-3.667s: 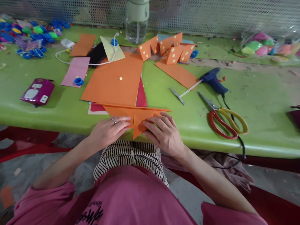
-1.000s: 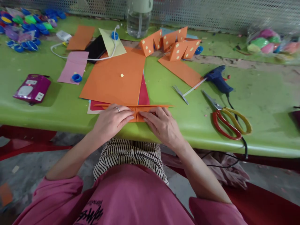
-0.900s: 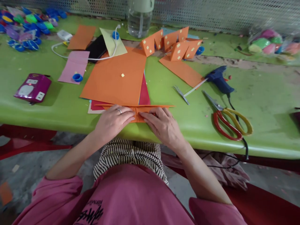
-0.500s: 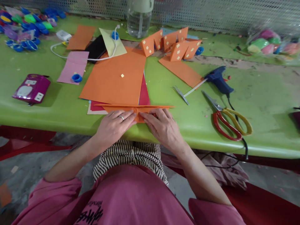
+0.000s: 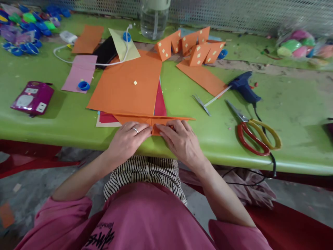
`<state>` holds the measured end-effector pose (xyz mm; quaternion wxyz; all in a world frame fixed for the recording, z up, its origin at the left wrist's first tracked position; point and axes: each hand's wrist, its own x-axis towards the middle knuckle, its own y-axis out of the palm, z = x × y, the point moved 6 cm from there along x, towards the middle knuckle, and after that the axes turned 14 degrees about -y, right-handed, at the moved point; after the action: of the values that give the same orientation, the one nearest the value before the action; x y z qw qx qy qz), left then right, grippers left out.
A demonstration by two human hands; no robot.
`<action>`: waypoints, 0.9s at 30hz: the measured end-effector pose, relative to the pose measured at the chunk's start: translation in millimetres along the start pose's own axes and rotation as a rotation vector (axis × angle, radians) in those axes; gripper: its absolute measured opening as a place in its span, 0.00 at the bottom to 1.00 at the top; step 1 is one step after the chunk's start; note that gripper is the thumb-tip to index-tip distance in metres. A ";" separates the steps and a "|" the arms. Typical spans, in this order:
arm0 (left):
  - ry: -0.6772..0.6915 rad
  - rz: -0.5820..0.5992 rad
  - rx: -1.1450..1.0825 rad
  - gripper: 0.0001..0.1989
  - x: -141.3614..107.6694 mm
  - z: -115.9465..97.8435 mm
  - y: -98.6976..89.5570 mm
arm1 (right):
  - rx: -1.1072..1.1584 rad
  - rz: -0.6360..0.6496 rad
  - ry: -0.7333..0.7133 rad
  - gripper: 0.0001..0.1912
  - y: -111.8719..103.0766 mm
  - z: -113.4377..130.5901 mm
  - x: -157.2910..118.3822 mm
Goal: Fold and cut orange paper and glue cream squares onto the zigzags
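A folded piece of orange paper [image 5: 155,131] lies at the near table edge, its long thin fold standing across the far side. My left hand [image 5: 129,138], with a ring on one finger, presses its fingers together over the left half; its thumb is hidden. On the right half, my right hand [image 5: 181,139] bends its fingers around the paper, thumb close to the centre crease. Just beyond both hands is a large orange sheet [image 5: 125,93] carrying one small yellow square, with red paper [image 5: 160,104] showing beneath it.
To the right lie scissors [image 5: 251,135] and a blue glue gun [image 5: 241,86]. Folded orange pieces with yellow squares [image 5: 197,55] stand at the back beside a clear bottle [image 5: 154,22]. A purple power socket [image 5: 33,99] and a pink paper [image 5: 80,71] with a blue cap [image 5: 83,85] are left.
Both hands stay on the folded paper in nearly the same place. The left end of its raised fold has dipped slightly; the camera view has shifted a little.
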<state>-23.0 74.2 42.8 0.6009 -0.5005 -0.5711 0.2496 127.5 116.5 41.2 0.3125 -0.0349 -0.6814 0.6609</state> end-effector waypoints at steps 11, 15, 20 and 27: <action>0.103 0.062 0.053 0.17 -9.0 1.1 -8.9 | -0.014 0.038 0.008 0.16 0.6 1.0 0.4; 0.104 0.079 0.090 0.18 -9.4 -5.8 -10.7 | 0.018 0.048 0.015 0.16 1.8 -0.1 0.4; 0.152 0.031 0.154 0.28 -13.3 -15.4 -12.5 | -0.009 0.054 0.021 0.18 1.0 1.3 0.3; 0.134 0.017 0.158 0.36 -19.0 -17.2 -8.8 | -0.122 -0.038 -0.074 0.26 -7.1 23.3 -17.1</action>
<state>-13.5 48.9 45.0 0.6731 -0.4721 -0.5038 0.2649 132.9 87.3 42.9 0.2968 -0.0164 -0.7319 0.6131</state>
